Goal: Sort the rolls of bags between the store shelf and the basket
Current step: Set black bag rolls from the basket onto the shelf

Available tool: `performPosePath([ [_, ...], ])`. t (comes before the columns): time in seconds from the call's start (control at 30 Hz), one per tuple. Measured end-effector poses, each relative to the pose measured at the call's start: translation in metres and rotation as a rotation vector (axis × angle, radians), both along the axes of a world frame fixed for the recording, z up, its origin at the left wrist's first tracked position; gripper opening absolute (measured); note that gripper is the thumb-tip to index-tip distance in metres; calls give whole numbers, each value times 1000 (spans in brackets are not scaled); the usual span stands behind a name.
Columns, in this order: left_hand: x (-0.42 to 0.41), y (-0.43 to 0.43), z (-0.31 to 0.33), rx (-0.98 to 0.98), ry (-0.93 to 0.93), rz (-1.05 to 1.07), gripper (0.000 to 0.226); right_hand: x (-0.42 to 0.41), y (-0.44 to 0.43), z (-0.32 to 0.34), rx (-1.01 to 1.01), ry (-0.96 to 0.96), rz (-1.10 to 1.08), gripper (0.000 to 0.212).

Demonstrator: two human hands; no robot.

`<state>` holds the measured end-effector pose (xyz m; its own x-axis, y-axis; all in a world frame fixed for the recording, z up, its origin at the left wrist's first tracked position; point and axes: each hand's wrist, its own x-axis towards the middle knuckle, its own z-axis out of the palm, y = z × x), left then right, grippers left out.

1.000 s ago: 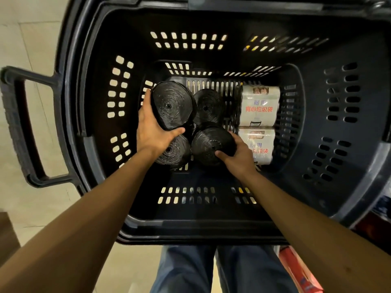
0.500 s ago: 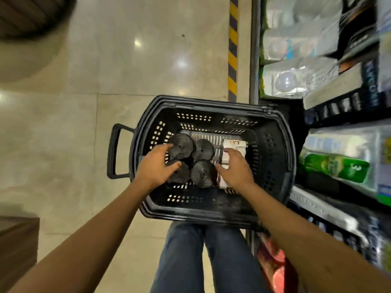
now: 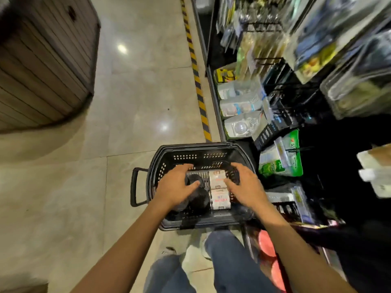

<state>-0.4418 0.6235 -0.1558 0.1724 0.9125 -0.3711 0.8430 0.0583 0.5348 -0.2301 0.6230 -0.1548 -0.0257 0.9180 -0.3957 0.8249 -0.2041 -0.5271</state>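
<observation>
A black plastic basket [image 3: 196, 152] stands on the floor beside the store shelf [image 3: 281, 115]. Inside it lie black rolls of bags [image 3: 200, 199] on the left and two white-wrapped rolls [image 3: 218, 178] on the right. My left hand [image 3: 175, 185] hovers over the black rolls with spread fingers and hides some of them. My right hand [image 3: 246, 186] hovers over the basket's right side next to the white rolls, fingers apart, holding nothing.
The shelf on the right carries packaged goods, among them green packs [image 3: 281, 159] and clear blister packs [image 3: 239, 106]. A yellow-black stripe [image 3: 198, 85] runs along the tiled floor. A wooden slatted counter [image 3: 42, 60] stands far left. My legs in jeans [image 3: 228, 261] are below the basket.
The view has pulled up and away from the basket. Both hands have lifted off the rolls and now hover above them with open fingers.
</observation>
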Motion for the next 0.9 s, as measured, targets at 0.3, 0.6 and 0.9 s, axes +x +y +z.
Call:
performPosePath([
  [0.3, 13, -35, 76, 186, -110, -447, 59, -14, -115, 85, 165, -43, -352, 52],
  [0.6, 101, -101, 128, 256, -253, -882, 60, 21, -253, 125, 307, -100, -806, 53],
  [0.9, 216, -174, 149, 289, -296, -1219, 59, 94, -370, 137, 342, -131, -1214, 55],
])
